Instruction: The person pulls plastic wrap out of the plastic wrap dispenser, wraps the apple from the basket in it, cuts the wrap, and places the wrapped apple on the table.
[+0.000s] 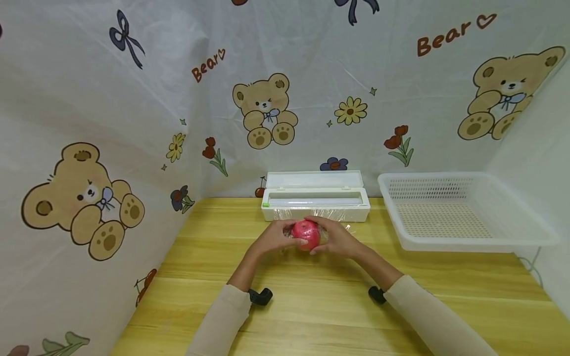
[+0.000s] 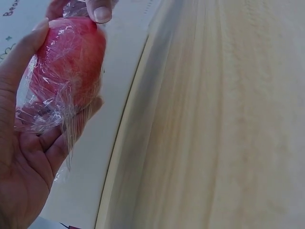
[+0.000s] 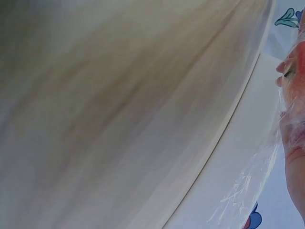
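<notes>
Between both hands, just in front of a white cling film box, a red apple (image 1: 306,234) is held in clear plastic film. My left hand (image 1: 272,239) grips it from the left, thumb in front and fingers behind. From the right, my right hand (image 1: 342,239) holds the apple and its film with curled fingers. In the left wrist view, crinkled film (image 2: 71,95) covers the apple and loose strands hang below. The right wrist view catches only part of the wrapped apple (image 3: 296,76) at its edge, with loose film (image 3: 243,183) trailing.
The cling film box (image 1: 316,214) stands lid up at the table's back, a roll (image 1: 316,201) inside. To the right sits a white perforated basket (image 1: 467,241). Bear-printed sheeting (image 1: 307,49) hangs behind and along the left side of the wooden table (image 1: 311,316).
</notes>
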Demonstrator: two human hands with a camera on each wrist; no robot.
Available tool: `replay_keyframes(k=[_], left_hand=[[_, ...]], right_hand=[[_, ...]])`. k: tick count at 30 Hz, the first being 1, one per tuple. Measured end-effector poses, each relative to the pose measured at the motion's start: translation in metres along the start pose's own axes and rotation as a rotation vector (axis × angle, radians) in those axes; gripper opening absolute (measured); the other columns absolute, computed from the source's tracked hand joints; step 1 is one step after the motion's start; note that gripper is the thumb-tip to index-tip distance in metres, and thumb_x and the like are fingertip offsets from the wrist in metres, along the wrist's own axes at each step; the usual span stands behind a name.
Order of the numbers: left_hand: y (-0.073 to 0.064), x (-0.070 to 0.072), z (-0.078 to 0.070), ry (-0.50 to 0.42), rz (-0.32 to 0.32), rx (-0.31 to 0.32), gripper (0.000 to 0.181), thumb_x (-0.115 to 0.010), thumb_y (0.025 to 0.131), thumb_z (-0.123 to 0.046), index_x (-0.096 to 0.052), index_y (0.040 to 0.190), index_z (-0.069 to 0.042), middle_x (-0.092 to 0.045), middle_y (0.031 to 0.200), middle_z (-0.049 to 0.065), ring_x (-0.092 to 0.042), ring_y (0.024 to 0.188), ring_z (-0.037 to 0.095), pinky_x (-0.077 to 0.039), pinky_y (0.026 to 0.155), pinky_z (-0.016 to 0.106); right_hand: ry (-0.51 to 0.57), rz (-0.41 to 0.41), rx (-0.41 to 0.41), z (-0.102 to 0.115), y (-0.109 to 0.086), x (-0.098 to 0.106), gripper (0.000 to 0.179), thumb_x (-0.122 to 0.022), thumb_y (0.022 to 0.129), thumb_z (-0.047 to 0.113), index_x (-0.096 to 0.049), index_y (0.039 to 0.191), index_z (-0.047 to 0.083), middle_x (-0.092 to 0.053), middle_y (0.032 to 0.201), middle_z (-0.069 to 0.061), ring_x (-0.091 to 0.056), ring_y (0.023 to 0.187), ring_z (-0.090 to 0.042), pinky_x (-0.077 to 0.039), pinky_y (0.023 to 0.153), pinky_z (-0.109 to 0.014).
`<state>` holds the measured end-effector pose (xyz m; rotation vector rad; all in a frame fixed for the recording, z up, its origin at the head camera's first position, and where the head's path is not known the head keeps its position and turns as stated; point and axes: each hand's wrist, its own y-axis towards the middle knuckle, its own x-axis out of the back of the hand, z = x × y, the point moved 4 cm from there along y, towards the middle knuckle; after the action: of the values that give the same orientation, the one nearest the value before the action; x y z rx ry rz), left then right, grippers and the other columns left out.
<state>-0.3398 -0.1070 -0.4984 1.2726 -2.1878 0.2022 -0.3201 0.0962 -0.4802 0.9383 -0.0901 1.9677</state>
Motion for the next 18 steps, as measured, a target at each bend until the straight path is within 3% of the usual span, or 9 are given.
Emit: replay_keyframes(k=[10,18], left_hand=[[-0.0030,-0.0046,0.0097,-0.030,-0.024,0.004,0.062,-0.085,0.082,-0.044,-0.066,0.134,-0.016,-0.070,0.121,-0.004,-0.065,0.110,0.012,-0.056,0.093,0.030],[-0.0065,-0.0085,0.0083,-0.003,-0.055,-0.015,0.064,-0.083,0.083,-0.046,-0.065,0.136,-0.017,-0.066,0.127,-0.003,-0.061,0.116,0.015,-0.054,0.096,0.031]], right_hand=[[-0.044,0.022,0.028,0.0015,0.0010,0.0009,0.087,-0.096,0.068,0.013,-0.054,0.144,0.006,-0.062,0.138,-0.010,-0.059,0.126,-0.029,-0.048,0.107,-0.049],[-0.089,0.054,0.042,0.0045,0.0039,0.0038,0.085,-0.097,0.068,0.014,-0.056,0.142,0.005,-0.065,0.134,-0.009,-0.062,0.121,-0.026,-0.050,0.104,-0.047]])
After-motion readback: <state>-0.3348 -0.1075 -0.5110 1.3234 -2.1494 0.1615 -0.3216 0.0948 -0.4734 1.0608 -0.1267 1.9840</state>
